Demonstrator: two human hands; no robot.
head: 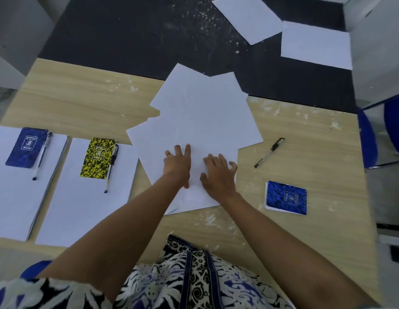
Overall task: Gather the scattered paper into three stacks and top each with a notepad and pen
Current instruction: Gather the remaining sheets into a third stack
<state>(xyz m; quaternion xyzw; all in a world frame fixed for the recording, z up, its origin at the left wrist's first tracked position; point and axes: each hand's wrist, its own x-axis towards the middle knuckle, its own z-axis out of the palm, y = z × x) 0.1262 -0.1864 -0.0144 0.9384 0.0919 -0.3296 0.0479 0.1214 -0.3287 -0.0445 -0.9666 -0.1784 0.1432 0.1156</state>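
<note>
Stacks finished: 2, at left, each topped with notepad and pen.
Stack 3: loose sheets (200, 121) fanned at table centre, unsquared.
Left hand (177, 165): fingers spread flat on the sheets.
Right hand (218, 172): spread, fingertips pressing the sheets.
Spare blue notepad (285, 198), spare pen (269, 152): right of the sheets.
Stray sheets (316, 44): 2, lying beyond the table.
Next, likely: square the sheets; fetch the strays.

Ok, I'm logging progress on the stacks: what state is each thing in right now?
Left stack: squared, topped with notepad and pen.
Second stack: squared, topped likewise.
Middle sheets: fanned loose.
Left hand: flat on them.
Right hand: fingers bent, pressing them.
Spare pen: lying on desk.
Spare notepad: closed.
</note>
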